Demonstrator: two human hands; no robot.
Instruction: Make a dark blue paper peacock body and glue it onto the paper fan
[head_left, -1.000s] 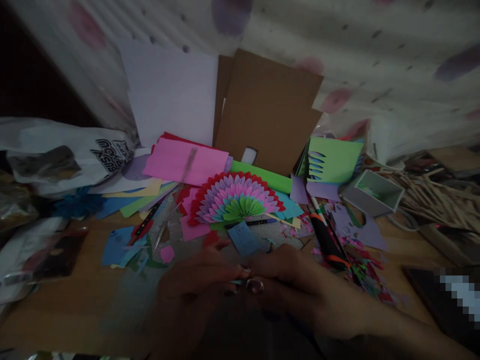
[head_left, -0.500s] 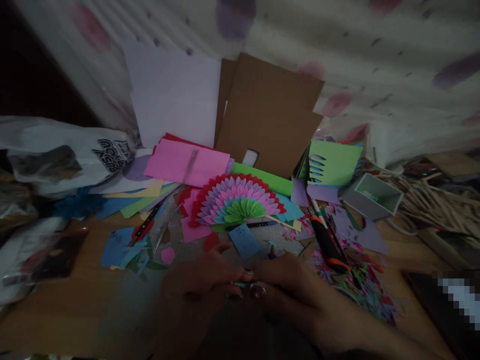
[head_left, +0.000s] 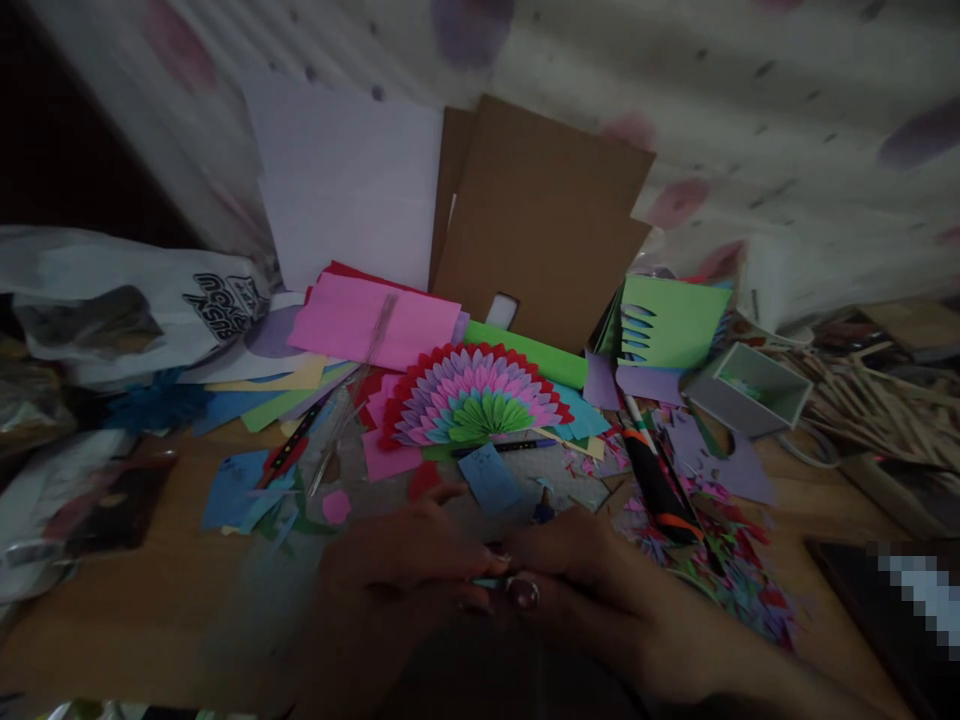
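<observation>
Low in the middle of the head view, my left hand (head_left: 409, 560) and my right hand (head_left: 585, 575) meet fingertip to fingertip. Both are closed, pinching a small light-blue piece of paper (head_left: 489, 581) between thumbs and forefingers. Most of that piece is hidden by my fingers. Just beyond my hands lies a blue paper rectangle (head_left: 490, 478). Behind it rests a layered paper fan (head_left: 480, 398) with red, purple, pink, blue and green petal rows. A dark pen (head_left: 502, 449) lies along the fan's lower edge.
Brown cardboard (head_left: 547, 230) and white sheets (head_left: 345, 190) lean at the back. Paper scraps (head_left: 742, 560) and a black-orange tool (head_left: 660, 485) lie right, near a grey box (head_left: 750, 388) and wooden sticks (head_left: 877, 400). At left are red-handled scissors (head_left: 283, 462) and a plastic bag (head_left: 142, 310).
My hands stay together, with the pinched fingertips shifted very slightly right and down. The view has tilted a little; the things on the table lie as before.
</observation>
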